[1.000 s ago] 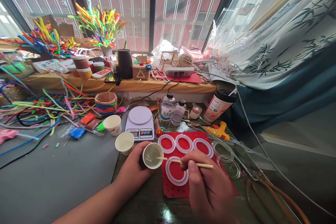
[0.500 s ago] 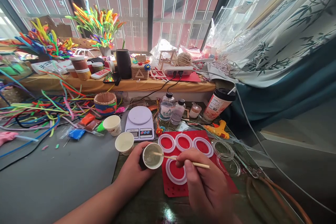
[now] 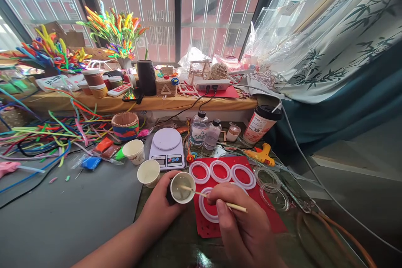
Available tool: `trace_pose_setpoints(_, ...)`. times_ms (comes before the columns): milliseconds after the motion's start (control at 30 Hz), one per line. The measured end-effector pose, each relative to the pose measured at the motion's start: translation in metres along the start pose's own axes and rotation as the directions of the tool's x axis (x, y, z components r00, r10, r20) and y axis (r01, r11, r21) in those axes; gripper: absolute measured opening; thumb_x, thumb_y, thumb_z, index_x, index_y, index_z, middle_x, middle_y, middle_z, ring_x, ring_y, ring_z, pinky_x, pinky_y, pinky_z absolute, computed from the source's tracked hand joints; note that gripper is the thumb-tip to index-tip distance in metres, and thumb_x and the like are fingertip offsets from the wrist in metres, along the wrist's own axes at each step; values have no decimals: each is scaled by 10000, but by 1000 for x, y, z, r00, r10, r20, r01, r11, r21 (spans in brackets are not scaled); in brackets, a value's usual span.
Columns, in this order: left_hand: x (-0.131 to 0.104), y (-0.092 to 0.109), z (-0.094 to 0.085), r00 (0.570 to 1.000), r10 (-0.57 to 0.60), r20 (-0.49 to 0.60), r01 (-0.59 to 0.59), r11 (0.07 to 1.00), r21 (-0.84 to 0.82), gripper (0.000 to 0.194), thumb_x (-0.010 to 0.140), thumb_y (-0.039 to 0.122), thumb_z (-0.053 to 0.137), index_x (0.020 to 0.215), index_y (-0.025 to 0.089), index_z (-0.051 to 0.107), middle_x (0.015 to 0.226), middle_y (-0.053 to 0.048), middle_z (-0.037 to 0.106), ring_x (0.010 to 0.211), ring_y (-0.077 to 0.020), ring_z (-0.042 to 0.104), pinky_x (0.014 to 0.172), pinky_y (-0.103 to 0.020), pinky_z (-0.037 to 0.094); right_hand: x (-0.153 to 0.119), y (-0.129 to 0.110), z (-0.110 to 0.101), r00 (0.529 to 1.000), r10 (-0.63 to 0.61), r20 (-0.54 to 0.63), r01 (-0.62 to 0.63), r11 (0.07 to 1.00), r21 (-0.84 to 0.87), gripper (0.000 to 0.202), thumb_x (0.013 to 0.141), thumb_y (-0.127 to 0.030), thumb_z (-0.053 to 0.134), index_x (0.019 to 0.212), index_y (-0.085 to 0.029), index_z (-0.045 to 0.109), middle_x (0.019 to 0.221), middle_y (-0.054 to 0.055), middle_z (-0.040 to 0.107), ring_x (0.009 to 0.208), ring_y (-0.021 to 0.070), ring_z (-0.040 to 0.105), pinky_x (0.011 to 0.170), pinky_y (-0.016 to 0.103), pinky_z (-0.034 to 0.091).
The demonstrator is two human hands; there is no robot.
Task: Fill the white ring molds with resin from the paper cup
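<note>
By the window, the surface (image 3: 78,217) is crowded. Fuzzy coloured stems (image 3: 50,130) sprawl over its far left, with bags of coloured clay (image 3: 103,144) nearer. Two paper cups stand in a slanting pair, the farther one (image 3: 133,151) beside a white scale (image 3: 166,138), the nearer one (image 3: 148,173) so close to the left hand (image 3: 161,201) that it crowds that side. Right of the scale are two clear bottles (image 3: 198,127) with black caps; farther right, a drinks cup (image 3: 262,123) leans behind a yellow glue gun (image 3: 262,155). On a red sheet (image 3: 202,231), three pale rings (image 3: 190,172) line the far edge, with another nearer and a further one partly hidden by the right hand (image 3: 241,222). Clear rings (image 3: 260,176) overlap to the right.

The left hand, its arm coming in from the near left, wraps a small cup (image 3: 179,196) of cloudy liquid, mouth tipped towards the person, just left of the red sheet. The right hand, above the sheet, pinches a thin wooden stick (image 3: 200,194) between thumb and fingers, slanting leftwards with its tip inside that cup.
</note>
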State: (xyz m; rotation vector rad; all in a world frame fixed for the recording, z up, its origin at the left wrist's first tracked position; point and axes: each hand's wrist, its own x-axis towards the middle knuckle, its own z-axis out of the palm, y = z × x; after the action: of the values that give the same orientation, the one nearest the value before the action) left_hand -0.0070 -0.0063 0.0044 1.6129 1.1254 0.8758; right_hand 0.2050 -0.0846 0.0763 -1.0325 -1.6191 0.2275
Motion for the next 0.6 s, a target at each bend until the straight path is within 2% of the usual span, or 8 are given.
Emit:
trace_pose_setpoints(100, 0, 1, 0, 1000, -14, 12, 14, 1000, -12, 583, 827, 271, 857, 1393, 263, 718, 1429, -123, 826, 1341, -370, 779, 1177, -531, 623, -2, 1, 0, 999, 41, -29, -42, 998, -46, 219, 1105, -115, 542, 1067, -263, 699, 843, -9, 754, 700, 167, 729, 662, 293, 561)
trace_pose_setpoints(167, 0, 2, 0, 1000, -18, 13, 18, 1000, -16, 583, 830, 279, 861, 1396, 263, 721, 1436, -124, 826, 1347, -375, 779, 1189, -542, 619, -3, 2, 0, 995, 44, -92, -51, 996, -69, 224, 1112, -127, 544, 1118, -264, 721, 914, 10, 787, 767, 182, 761, 705, 305, 575)
trace_pose_setpoints(233, 0, 1, -1, 1000, -8, 5, 8, 1000, -16, 582, 820, 269, 864, 1386, 262, 729, 1424, -123, 831, 1343, -381, 782, 1196, -554, 616, -2, 2, 0, 998, 24, -53, -26, 999, -37, 228, 1108, -126, 546, 1137, -262, 727, 942, 13, 804, 812, 178, 784, 730, 288, 595)
trace_pose_setpoints(300, 0, 0, -1, 1000, 1, 0, -1, 1000, -23, 580, 812, 256, 866, 1378, 262, 736, 1412, -126, 836, 1330, -385, 789, 1180, -555, 627, -1, 1, 0, 1000, 10, -3, -10, 1000, -16, 223, 1100, -109, 540, 1093, -260, 704, 887, -7, 778, 752, 153, 756, 696, 263, 582)
trace_pose_setpoints(367, 0, -1, -1, 1000, 7, -4, -7, 1000, -27, 583, 813, 252, 871, 1381, 261, 739, 1417, -132, 836, 1332, -387, 789, 1174, -553, 630, 1, -1, -1, 1000, 5, -11, -5, 999, -48, 229, 1092, -87, 535, 1088, -259, 685, 871, -14, 760, 730, 146, 737, 689, 262, 575)
trace_pose_setpoints(467, 0, -2, 0, 1000, 12, -9, -12, 1000, -14, 584, 813, 253, 875, 1382, 259, 743, 1423, -136, 834, 1340, -389, 786, 1194, -559, 615, 2, -3, -2, 999, -32, -6, 31, 998, -51, 251, 1087, -78, 529, 1158, -255, 692, 930, 11, 796, 807, 174, 788, 730, 277, 613)
trace_pose_setpoints(533, 0, -2, 0, 1000, 11, -13, -11, 1000, -6, 582, 814, 263, 876, 1381, 257, 746, 1416, -137, 837, 1330, -392, 790, 1188, -564, 619, 2, -2, -2, 999, -21, 28, 21, 1000, -12, 237, 1091, -85, 519, 1105, -253, 685, 861, 4, 768, 740, 176, 767, 682, 280, 603)
trace_pose_setpoints(600, 0, -3, 0, 1000, 10, -11, -10, 1000, -1, 578, 819, 279, 875, 1382, 256, 748, 1416, -142, 838, 1327, -398, 792, 1180, -572, 626, 1, -1, -1, 1000, 18, -9, -18, 1000, -25, 231, 1101, -99, 520, 1050, -254, 682, 800, -2, 729, 660, 176, 716, 623, 292, 562)
